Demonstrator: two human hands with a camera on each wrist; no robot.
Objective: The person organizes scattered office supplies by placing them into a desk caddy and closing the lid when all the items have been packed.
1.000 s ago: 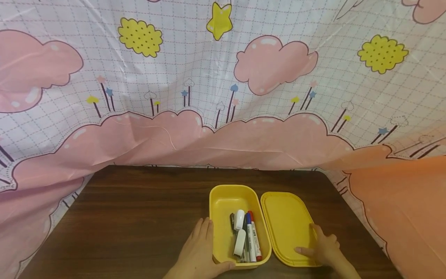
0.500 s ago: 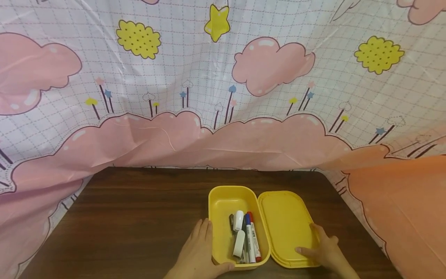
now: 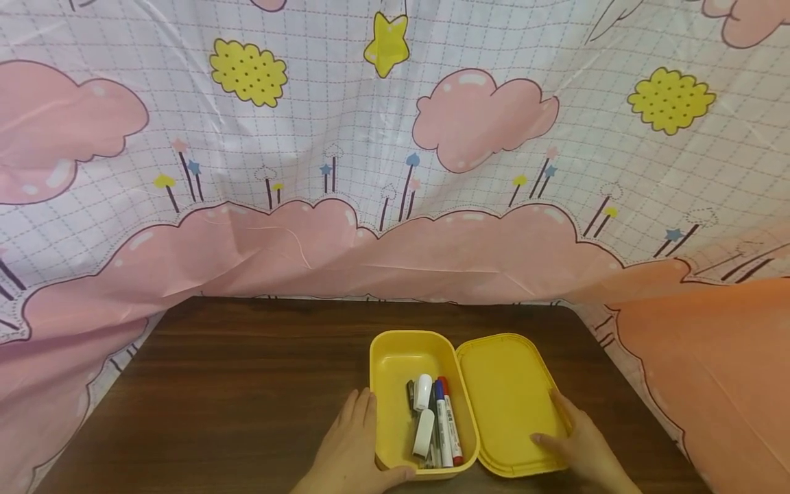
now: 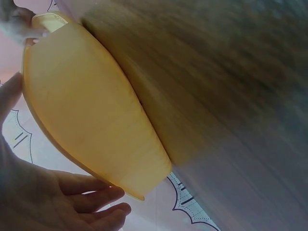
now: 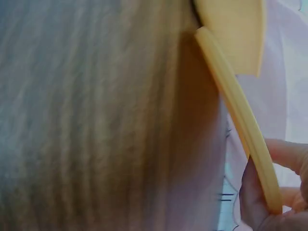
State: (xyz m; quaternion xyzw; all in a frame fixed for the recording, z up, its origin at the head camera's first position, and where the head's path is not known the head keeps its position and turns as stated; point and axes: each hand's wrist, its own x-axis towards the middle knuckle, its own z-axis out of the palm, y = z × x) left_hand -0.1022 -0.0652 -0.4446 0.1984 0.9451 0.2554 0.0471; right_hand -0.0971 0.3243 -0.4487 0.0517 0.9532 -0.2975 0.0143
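Note:
A yellow rectangular box [image 3: 390,374] stands without its lid on the table. Inside lie a blue-capped marker [image 3: 441,425], a red-capped marker [image 3: 453,429], two white-topped items [image 3: 423,392] and some dark slim pieces. My left hand [image 3: 347,442] rests against the box, fingers along its left side, thumb at the near edge; the left wrist view shows fingertips [image 4: 115,192] at the rim. Right of the box, my right hand [image 3: 583,442] grips the yellow lid [image 3: 506,398] by its right edge, thumb on one face, fingers on the other. That edge is tilted up off the table in the right wrist view.
The dark wood-grain table [image 3: 247,384] extends to the left of the box. A curtain [image 3: 308,254] with pink clouds and yellow stars hangs behind it and along both sides.
The right hand has raised the lid's right edge, tilting it, and the lid has shifted left against the box's side. The left hand and box look unchanged.

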